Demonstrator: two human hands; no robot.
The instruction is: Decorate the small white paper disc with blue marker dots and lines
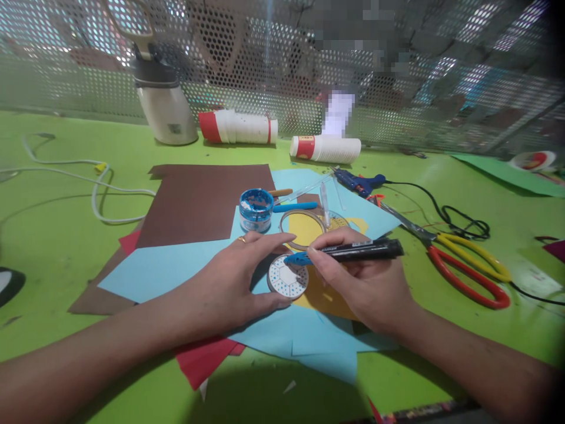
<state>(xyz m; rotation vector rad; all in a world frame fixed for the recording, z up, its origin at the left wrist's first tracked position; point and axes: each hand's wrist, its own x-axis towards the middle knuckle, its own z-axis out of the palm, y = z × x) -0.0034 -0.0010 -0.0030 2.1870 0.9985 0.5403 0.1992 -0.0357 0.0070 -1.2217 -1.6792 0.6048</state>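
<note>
A round white disc (289,280) with dark dividing lines and blue and dark dots lies on the paper sheets. My left hand (236,274) curves around its left side, the thumb at its near edge and the forefinger stretched past its far side. In my right hand (357,277) is a black marker (366,250), pinched between thumb and fingers. The marker's blue-coated front end (298,258) meets the disc's upper part; whether it touches is hard to tell. Just beyond stand a jar of blue paint (256,221) and a ring (283,227) lying flat.
Light blue paper (176,268), brown paper (207,200) and red paper (205,359) overlap on the green table. Scissors (468,282) and a blue glue gun (359,182) lie to the right. Paper cups (247,128) and a bottle (168,112) line a perforated screen (265,65).
</note>
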